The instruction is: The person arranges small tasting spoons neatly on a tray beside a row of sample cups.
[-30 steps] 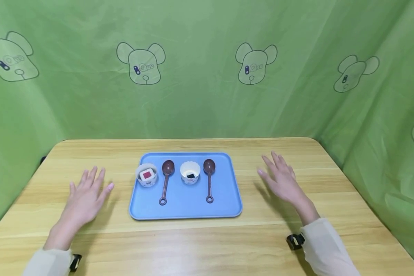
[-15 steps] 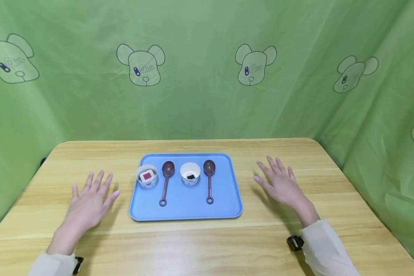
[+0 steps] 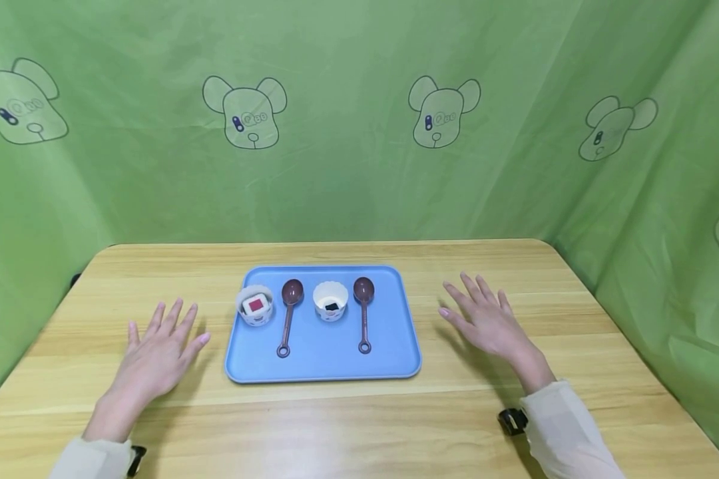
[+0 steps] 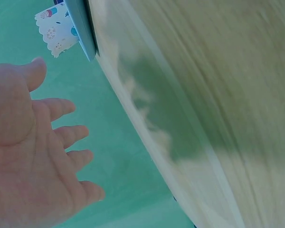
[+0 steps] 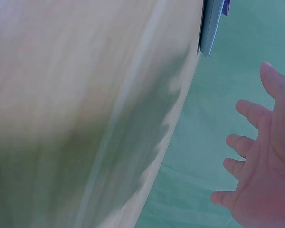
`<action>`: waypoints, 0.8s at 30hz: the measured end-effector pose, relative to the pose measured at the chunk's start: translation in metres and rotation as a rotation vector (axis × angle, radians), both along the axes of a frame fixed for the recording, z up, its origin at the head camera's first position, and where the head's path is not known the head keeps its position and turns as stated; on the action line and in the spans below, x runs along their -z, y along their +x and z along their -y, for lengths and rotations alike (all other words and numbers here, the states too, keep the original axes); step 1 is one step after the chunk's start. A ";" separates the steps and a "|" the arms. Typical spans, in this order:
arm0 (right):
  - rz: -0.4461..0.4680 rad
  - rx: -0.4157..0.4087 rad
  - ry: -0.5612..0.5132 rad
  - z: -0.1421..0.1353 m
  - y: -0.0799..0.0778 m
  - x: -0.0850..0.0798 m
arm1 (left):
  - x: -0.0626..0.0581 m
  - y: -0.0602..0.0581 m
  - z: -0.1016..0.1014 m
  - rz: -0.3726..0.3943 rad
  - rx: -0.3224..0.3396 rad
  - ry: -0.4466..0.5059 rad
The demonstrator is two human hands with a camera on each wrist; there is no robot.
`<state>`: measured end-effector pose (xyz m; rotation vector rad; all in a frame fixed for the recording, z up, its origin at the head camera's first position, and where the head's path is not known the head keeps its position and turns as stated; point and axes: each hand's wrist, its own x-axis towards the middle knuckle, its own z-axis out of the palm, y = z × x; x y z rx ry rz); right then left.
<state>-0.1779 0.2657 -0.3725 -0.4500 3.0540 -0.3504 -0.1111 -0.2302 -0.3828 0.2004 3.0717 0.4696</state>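
Note:
Fingers spread, my left hand (image 3: 152,359) hovers over the table to the left of a blue tray (image 3: 323,369), holding nothing. On the tray's other side my right hand (image 3: 488,322) is also spread and holds nothing. Both palms face down, and the wrist views show a gap between each hand and the tabletop. At the tray's left edge stands a white paper cup (image 3: 255,318) with a white block with a red square (image 3: 255,305) in it. Right of it lies a brown spoon (image 3: 287,313). A second paper cup (image 3: 329,296) contains a small black piece (image 3: 331,307). Another brown spoon (image 3: 363,313) lies rightmost.
The light wooden table (image 3: 311,432) has rounded far corners. Behind it and along the sides hangs a green curtain (image 3: 347,186) printed with bear heads. Dark bands with a black device sit at both wrists (image 3: 512,421).
My left hand has shifted right, slightly closer to the tray. My right hand has moved slightly left toward it and a bit lower in view. The tray's things stay put.

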 end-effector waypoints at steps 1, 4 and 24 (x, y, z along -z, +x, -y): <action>0.001 0.000 0.001 0.000 0.000 0.000 | 0.000 0.000 0.000 0.000 0.000 0.001; 0.002 0.000 0.007 0.000 0.000 0.000 | 0.000 0.000 -0.001 0.001 0.000 0.004; -0.001 -0.019 -0.157 0.014 -0.005 -0.007 | -0.002 -0.010 -0.008 -0.083 0.008 0.060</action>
